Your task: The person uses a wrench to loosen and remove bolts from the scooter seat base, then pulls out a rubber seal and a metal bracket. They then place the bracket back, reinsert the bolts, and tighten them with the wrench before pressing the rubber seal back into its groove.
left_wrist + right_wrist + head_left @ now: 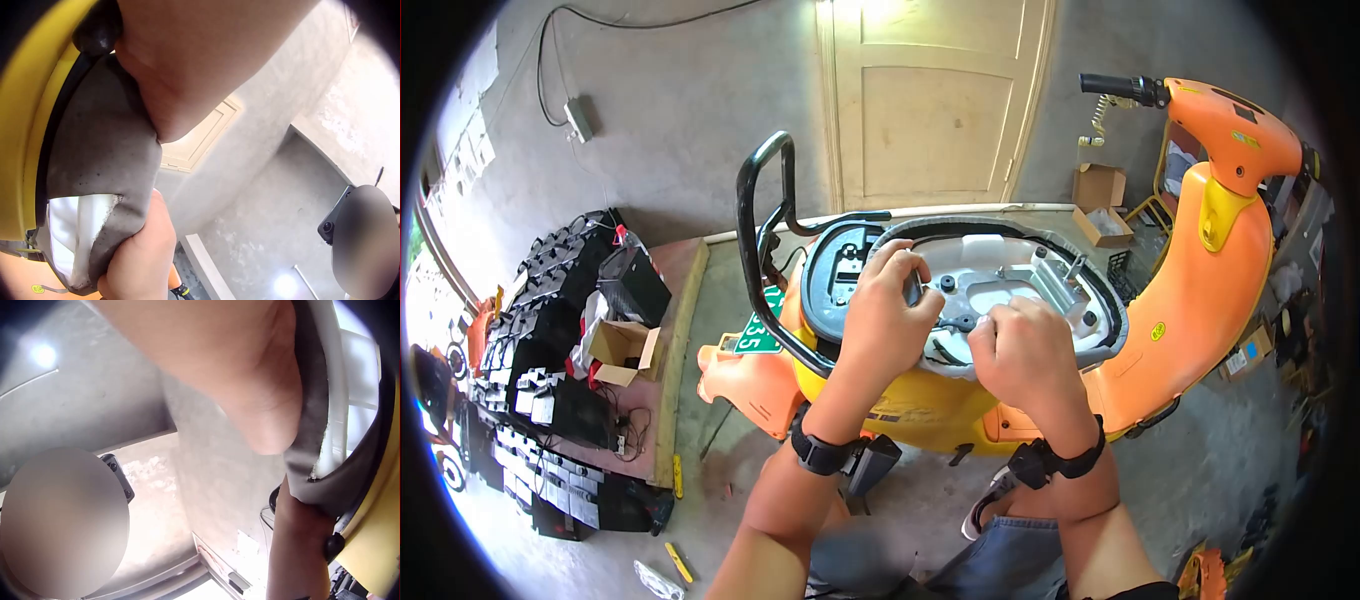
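Observation:
An upturned scooter seat lies across the orange and yellow scooter (1190, 290) in the head view, its pale plastic base (980, 268) with a metal hinge (1055, 285) facing up. Along the near rim, my left hand (892, 310) grips the grey seat cover (100, 137) with curled fingers. Farther right on that rim, my right hand (1025, 350) holds the cover too, thumb on top. Between the hands the cover's edge gapes, and the white base (62, 219) shows through in the left wrist view. Most fingertips are hidden behind the cover in both wrist views.
A black grab rail (750, 210) rises left of the seat, and the handlebar (1125, 88) stands at the upper right. Rows of black batteries (530, 310) and an open carton (628, 350) are on the left. Another carton (1100, 205) stands by the door (940, 120).

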`<state>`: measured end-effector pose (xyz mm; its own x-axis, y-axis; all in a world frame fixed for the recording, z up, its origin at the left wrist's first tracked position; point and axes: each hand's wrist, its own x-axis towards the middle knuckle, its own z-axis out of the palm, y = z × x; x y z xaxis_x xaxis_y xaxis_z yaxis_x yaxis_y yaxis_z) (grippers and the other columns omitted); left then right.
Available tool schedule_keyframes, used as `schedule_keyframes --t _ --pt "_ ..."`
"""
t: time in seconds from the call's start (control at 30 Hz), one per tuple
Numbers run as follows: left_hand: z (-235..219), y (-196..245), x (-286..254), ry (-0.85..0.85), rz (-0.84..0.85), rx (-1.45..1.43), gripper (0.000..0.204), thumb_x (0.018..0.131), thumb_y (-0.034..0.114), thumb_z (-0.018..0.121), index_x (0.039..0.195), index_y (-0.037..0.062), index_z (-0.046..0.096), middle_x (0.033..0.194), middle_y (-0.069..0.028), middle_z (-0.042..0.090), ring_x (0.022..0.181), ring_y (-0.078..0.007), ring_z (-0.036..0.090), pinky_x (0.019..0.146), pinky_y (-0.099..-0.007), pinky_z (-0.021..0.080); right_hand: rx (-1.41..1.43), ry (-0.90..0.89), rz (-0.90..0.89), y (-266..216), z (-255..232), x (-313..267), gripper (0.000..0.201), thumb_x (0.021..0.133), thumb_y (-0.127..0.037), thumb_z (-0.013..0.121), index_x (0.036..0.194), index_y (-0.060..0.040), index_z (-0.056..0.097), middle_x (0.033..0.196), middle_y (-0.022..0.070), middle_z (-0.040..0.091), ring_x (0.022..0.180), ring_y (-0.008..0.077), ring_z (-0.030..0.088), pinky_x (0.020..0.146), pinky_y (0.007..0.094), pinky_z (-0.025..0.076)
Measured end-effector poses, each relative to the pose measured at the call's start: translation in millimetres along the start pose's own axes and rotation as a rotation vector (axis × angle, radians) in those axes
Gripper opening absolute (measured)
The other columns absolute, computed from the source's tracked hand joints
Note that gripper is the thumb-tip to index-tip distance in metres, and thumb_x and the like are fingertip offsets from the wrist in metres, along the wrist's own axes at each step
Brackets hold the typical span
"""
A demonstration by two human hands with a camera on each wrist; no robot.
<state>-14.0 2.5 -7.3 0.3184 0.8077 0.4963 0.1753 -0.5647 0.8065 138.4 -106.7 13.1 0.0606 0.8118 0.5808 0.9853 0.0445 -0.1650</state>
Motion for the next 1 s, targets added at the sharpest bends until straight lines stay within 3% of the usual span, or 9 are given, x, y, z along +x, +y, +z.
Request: schedule_keyframes --t 0.17,0.23,0.27,0.43,0.53,0.6,0.73,0.8,1.0 --pt "-0.3 0.5 1.4 -0.012 0.001 0.006 0.021 0.085 0.012 0.071 0.102 0.0006 0.065 0.144 -0.0224 0.063 0.132 -0.0381 0.062 0.112 -0.0404 0.047 0.003 0.047 -0.019 -0.3 0.4 0.8 0.025 0.086 -0.017 0.062 0.07 0.0016 0.067 0.072 0.0232 0.067 0.068 0.0429 0.067 0.066 0.0516 0.056" --pt "0.5 -1.4 1.3 0.013 0.053 0.055 0.021 0.085 0.012 0.073 0.1 -0.0004 0.064 0.141 -0.0213 0.062 0.112 -0.0357 0.067 0.099 -0.0404 0.053 0.004 0.054 -0.017 -1.4 1.3 0.4 0.025 0.086 -0.016 0.062 0.069 0.0017 0.067 0.072 0.023 0.067 0.069 0.0425 0.067 0.066 0.0514 0.056" --pt "3.5 -9.3 1.5 0.043 0.113 0.056 0.022 0.084 0.011 0.073 0.1 -0.0004 0.064 0.141 -0.0224 0.063 0.123 -0.04 0.064 0.105 -0.0414 0.051 0.003 0.06 -0.001 -1.9 1.9 -0.3 0.025 0.085 -0.017 0.062 0.068 0.0017 0.067 0.071 0.0229 0.067 0.069 0.0425 0.066 0.066 0.0512 0.056" --pt "0.6 -8.9 2.2 -0.006 0.07 0.056 0.023 0.081 0.01 0.074 0.1 0.0016 0.063 0.142 -0.023 0.064 0.132 -0.0372 0.061 0.114 -0.0399 0.043 0.037 0.009 0.079 -6.2 -2.9 -0.7 0.027 0.085 -0.018 0.062 0.07 0.0022 0.07 0.073 0.0229 0.068 0.073 0.042 0.067 0.075 0.0517 0.054" --pt "1.7 -5.1 3.0 -0.006 0.051 0.054 0.024 0.081 0.01 0.074 0.1 0.0018 0.063 0.143 -0.0234 0.063 0.133 -0.0372 0.06 0.115 -0.0404 0.043 0.014 -0.058 0.095 -5.0 -9.1 -1.0 0.039 0.095 -0.026 0.059 0.075 0.0032 0.074 0.079 0.0237 0.07 0.084 0.0416 0.069 0.086 0.0523 0.052" --pt "-0.1 -4.5 3.6 -0.018 0.055 0.063 0.024 0.082 0.011 0.074 0.101 0.0013 0.063 0.143 -0.0237 0.063 0.133 -0.0376 0.06 0.115 -0.0409 0.043 0.047 -0.217 0.094 -7.2 -20.1 0.2 0.06 0.108 -0.043 0.051 0.08 0.0044 0.076 0.087 0.0244 0.073 0.093 0.0412 0.069 0.092 0.053 0.05" --pt "-0.7 -7.5 2.4 -0.01 0.079 0.074 0.023 0.085 0.012 0.072 0.103 0.0011 0.064 0.143 -0.0246 0.063 0.134 -0.0394 0.06 0.116 -0.0421 0.043 0.062 -0.129 0.075 -10.8 -20.6 -5.3 0.077 0.111 -0.058 0.042 0.084 0.0049 0.077 0.093 0.0243 0.073 0.099 0.0409 0.068 0.093 0.0526 0.049" --pt "-0.6 -8.3 1.0 0.005 0.131 0.109 0.021 0.089 0.014 0.071 0.104 0.0004 0.064 0.142 -0.0253 0.061 0.13 -0.0453 0.059 0.112 -0.0459 0.047 0.05 -0.32 0.123 -12.3 -27.7 3.6 0.08 0.111 -0.061 0.04 0.087 0.0057 0.077 0.094 0.0237 0.073 0.101 0.0409 0.067 0.094 0.0526 0.048" --pt "-0.4 -9.6 1.2 0.008 0.135 0.093 0.022 0.089 0.014 0.072 0.105 0.0002 0.065 0.14 -0.0252 0.061 0.13 -0.045 0.059 0.11 -0.0463 0.048 0.025 -0.357 0.066 -16.9 -18.2 6.5 0.082 0.111 -0.062 0.038 0.089 0.0071 0.077 0.09 0.025 0.07 0.097 0.0415 0.066 0.091 0.051 0.05"
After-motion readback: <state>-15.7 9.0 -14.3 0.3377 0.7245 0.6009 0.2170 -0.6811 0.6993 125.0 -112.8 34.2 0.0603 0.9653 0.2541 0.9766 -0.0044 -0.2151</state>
